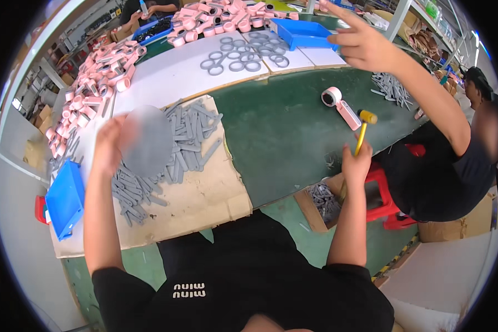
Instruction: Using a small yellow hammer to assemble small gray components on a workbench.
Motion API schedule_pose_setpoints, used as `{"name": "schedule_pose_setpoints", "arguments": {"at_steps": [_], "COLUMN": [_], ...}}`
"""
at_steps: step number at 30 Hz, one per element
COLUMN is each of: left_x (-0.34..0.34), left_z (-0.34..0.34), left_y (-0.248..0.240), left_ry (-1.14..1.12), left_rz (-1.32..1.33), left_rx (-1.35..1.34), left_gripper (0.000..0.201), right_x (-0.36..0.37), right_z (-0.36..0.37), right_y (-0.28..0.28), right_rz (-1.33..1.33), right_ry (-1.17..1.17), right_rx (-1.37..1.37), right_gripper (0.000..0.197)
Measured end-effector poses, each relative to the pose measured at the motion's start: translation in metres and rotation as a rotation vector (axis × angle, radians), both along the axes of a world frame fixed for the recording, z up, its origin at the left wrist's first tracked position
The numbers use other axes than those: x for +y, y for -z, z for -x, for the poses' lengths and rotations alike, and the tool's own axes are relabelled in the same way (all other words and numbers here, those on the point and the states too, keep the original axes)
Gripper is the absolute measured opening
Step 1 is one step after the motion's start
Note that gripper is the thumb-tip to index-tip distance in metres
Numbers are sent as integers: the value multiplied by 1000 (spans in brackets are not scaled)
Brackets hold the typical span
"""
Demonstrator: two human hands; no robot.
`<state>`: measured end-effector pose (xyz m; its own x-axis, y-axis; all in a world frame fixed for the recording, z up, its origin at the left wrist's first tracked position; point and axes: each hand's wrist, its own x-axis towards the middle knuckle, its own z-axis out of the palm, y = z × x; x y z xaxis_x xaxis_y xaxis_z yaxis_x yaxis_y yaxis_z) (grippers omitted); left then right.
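Observation:
My right hand is closed around the yellow handle of a small mallet, its head raised above the table's right part. Just beyond the mallet, a pink handheld fan body with a white-rimmed round end lies on the green mat. On the left, my left hand is raised over the brown cardboard sheet. A blurred grey oval covers its fingertips, so I cannot tell what they hold. Around and below that oval are piled flat grey plastic strips.
A co-worker's arm reaches over the table from the right. Farther off lie grey rings, heaped pink fan bodies and a blue tray. Another blue tray stands at left. A carton of grey parts sits below the front edge.

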<state>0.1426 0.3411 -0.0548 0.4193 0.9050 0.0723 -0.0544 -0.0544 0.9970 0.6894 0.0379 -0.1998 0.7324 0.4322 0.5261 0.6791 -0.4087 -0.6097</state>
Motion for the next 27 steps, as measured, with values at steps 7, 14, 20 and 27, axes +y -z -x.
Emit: {"name": "schedule_pose_setpoints", "arguments": {"at_steps": [7,14,20,27], "left_x": [-193,-229,-248,-259], "left_z": [16,22,0,-36], "left_y": [29,63,69,73], "left_ry": [242,7,-166,-258], "left_rz": [-194,-554,-876,-1117], "left_rx": [176,250,378,730], "left_gripper": [17,21,39,59], "right_x": [69,59,29,43], "right_z": [-85,-46,163,258], "right_y": [-24,-33,-70,-73], "right_rz": [243,154,-205,352], "right_ry": [8,-273,-761,-1129], "right_rx": [-7,173,1233,1642], "right_gripper": [57,34,43,47]}}
